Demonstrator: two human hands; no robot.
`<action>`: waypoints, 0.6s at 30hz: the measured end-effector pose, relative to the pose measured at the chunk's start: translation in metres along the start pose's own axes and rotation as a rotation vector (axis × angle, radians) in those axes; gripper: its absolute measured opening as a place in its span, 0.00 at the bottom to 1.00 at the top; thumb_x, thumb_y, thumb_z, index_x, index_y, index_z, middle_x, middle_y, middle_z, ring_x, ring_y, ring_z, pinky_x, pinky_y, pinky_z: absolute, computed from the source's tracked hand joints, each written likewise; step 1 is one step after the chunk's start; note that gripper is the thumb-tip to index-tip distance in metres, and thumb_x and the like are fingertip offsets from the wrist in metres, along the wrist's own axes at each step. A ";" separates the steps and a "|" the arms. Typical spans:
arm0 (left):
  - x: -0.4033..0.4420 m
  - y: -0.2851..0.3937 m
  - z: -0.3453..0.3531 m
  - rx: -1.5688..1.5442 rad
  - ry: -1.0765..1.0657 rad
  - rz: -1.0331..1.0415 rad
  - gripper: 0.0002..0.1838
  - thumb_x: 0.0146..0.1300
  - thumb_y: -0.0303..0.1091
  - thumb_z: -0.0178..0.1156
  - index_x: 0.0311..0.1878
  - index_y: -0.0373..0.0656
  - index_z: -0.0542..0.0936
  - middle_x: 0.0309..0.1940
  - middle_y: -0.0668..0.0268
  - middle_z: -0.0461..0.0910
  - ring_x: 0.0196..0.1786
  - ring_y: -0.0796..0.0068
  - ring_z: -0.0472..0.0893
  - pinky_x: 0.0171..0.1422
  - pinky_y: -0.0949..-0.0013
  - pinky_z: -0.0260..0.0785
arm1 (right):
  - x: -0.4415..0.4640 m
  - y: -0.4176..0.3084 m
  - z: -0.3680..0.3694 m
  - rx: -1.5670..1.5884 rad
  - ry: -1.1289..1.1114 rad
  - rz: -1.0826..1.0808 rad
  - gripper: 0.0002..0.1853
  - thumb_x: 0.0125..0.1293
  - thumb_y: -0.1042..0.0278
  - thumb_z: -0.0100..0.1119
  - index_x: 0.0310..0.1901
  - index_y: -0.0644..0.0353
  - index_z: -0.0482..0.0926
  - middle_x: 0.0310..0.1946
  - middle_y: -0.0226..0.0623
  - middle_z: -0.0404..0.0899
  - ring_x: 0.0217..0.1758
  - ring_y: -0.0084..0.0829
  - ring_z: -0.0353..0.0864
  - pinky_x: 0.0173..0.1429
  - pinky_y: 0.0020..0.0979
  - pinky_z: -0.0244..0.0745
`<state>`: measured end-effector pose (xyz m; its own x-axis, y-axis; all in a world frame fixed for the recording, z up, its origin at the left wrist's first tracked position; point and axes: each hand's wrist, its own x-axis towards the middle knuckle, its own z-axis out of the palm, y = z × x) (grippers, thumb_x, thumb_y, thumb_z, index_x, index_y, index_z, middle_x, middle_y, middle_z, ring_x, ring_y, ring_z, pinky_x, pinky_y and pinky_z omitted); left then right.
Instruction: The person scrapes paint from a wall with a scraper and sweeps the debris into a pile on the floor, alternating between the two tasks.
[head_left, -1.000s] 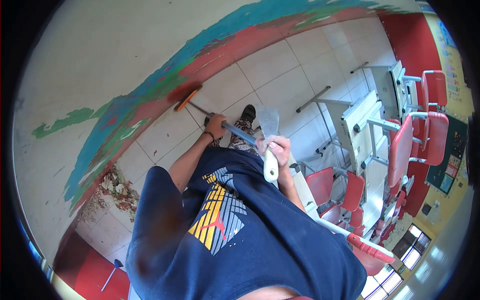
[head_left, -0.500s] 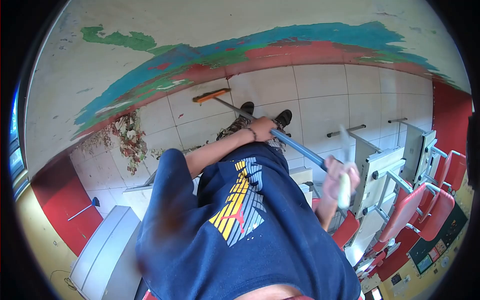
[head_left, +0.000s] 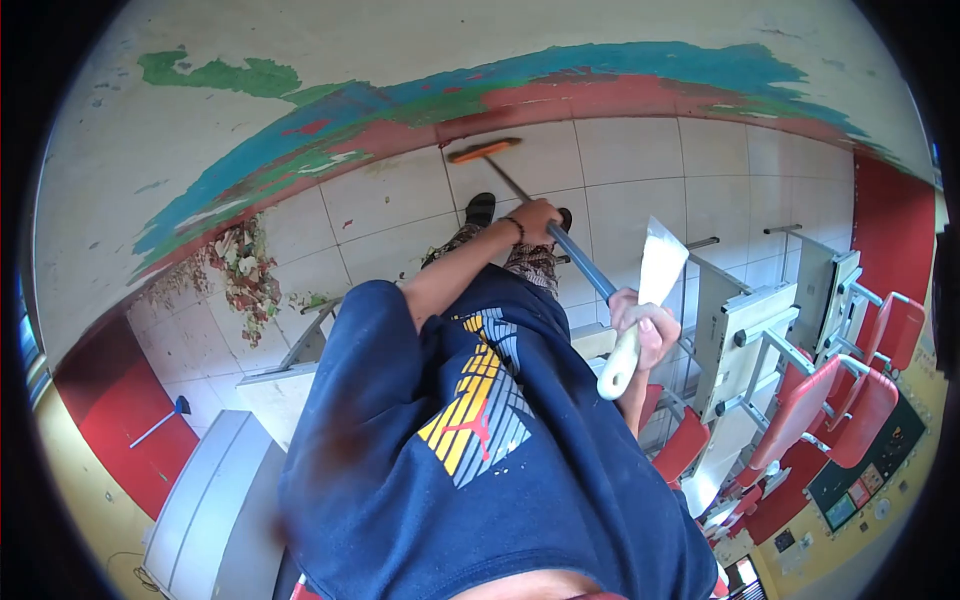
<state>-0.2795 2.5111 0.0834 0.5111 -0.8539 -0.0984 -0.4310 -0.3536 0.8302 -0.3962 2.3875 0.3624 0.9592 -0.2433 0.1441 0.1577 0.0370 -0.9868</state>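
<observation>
My left hand is closed around the shaft of a broom, partway down. The orange broom head lies on the tiles close to the foot of the wall, beyond my shoes. Near the upper end of the same shaft, my right hand is closed. It grips the broom handle and also a putty knife, whose pale handle points towards me and whose wide blade points away.
Peeled paint flakes lie heaped along the wall on the left. Ahead, the wall shows blue, green and red patches. Desks and red chairs crowd the right side. A grey cabinet stands at lower left.
The broom head has shifted right along the base of the wall. My right hand has come left and slightly up, and the putty knife blade now shows clearly instead of blurred.
</observation>
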 end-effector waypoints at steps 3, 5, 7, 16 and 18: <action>-0.057 -0.046 -0.011 0.054 -0.004 -0.275 0.07 0.42 0.36 0.63 0.22 0.45 0.77 0.25 0.56 0.76 0.39 0.51 0.76 0.43 0.52 0.68 | 0.009 0.046 0.006 0.232 0.067 0.146 0.15 0.61 0.64 0.44 0.21 0.65 0.67 0.09 0.31 0.58 0.13 0.27 0.56 0.28 0.35 0.56; -0.114 -0.062 -0.035 0.002 0.113 -0.346 0.06 0.42 0.35 0.62 0.24 0.45 0.78 0.27 0.56 0.77 0.40 0.51 0.76 0.43 0.50 0.68 | 0.013 0.072 0.026 0.422 0.053 0.261 0.16 0.63 0.63 0.45 0.22 0.65 0.68 0.09 0.32 0.59 0.13 0.27 0.56 0.31 0.36 0.57; -0.162 -0.053 -0.062 0.109 0.116 -0.454 0.06 0.44 0.35 0.61 0.25 0.45 0.77 0.28 0.59 0.78 0.40 0.52 0.76 0.44 0.50 0.67 | 0.011 0.089 0.045 0.442 -0.059 0.318 0.17 0.63 0.61 0.46 0.22 0.65 0.69 0.09 0.31 0.59 0.13 0.28 0.55 0.33 0.37 0.58; -0.193 0.003 -0.106 -0.050 0.667 -0.713 0.09 0.46 0.38 0.63 0.24 0.44 0.75 0.25 0.59 0.78 0.36 0.54 0.78 0.45 0.49 0.68 | 0.130 0.005 0.092 0.487 -0.634 0.356 0.16 0.55 0.64 0.51 0.16 0.67 0.70 0.09 0.33 0.62 0.15 0.28 0.60 0.30 0.35 0.60; -0.181 0.006 -0.095 -0.187 0.808 -0.785 0.11 0.47 0.39 0.63 0.23 0.42 0.74 0.24 0.58 0.78 0.34 0.53 0.78 0.41 0.53 0.69 | 0.166 -0.004 0.102 0.485 -0.952 0.314 0.15 0.52 0.64 0.54 0.16 0.67 0.73 0.10 0.33 0.65 0.15 0.28 0.63 0.29 0.33 0.61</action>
<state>-0.3035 2.7003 0.1582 0.9487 0.0970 -0.3009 0.3018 -0.5611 0.7708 -0.2139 2.4463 0.3980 0.7285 0.6783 0.0959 -0.2483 0.3919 -0.8858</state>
